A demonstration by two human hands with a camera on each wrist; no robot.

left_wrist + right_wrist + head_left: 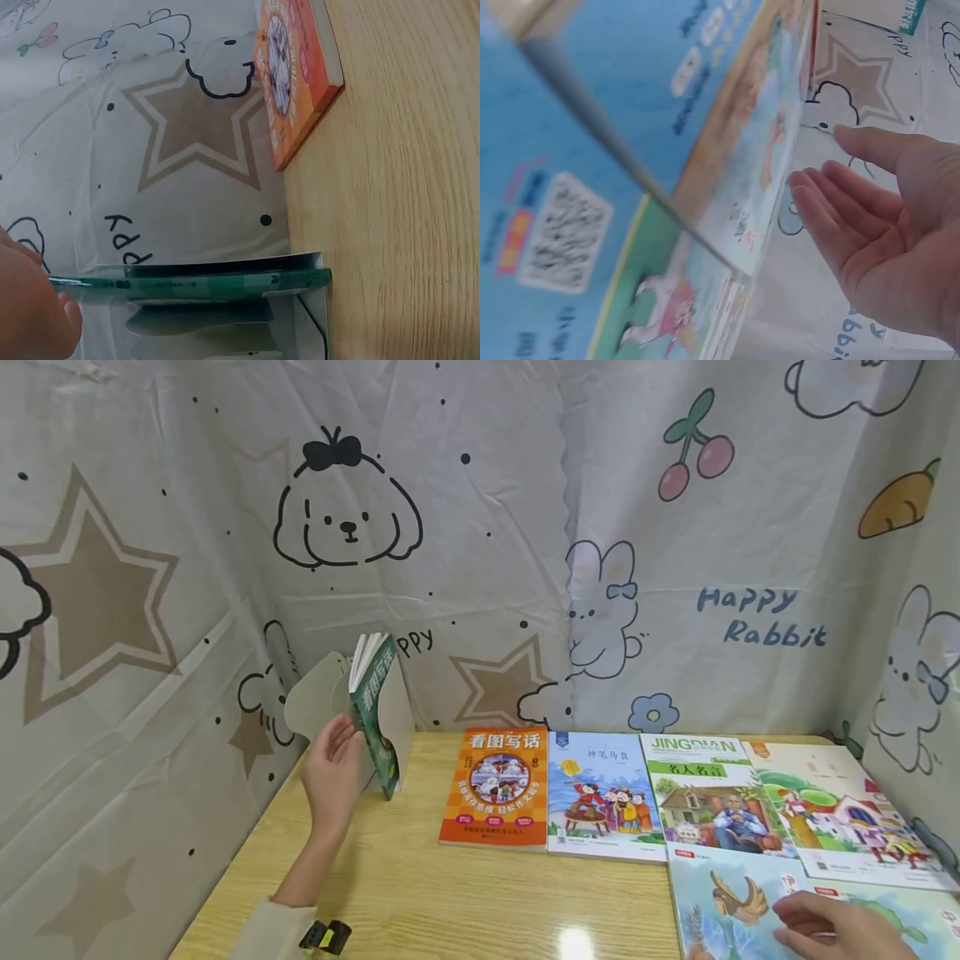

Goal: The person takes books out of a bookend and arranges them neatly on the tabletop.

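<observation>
A green book [378,718] stands upright, slightly tilted, against a cream bookend [397,710] at the table's far left. My left hand [335,768] is at the left side of its spine, fingers loosely bent. In the left wrist view, the left hand [34,300] overlaps the upper end of the green spine [195,286]; firm contact cannot be made out. Over a light-blue book [723,902] at the lower right hovers my right hand [840,927]. The right wrist view shows this hand [900,232] with relaxed fingers and nothing in them.
An orange book [495,789], a blue-and-white book [603,797], a green-and-white book [723,797] and a pale picture-cover book [847,814] lie in a row. Another pale book [911,914] lies at lower right. A patterned curtain [480,527] encloses the wooden table [450,902].
</observation>
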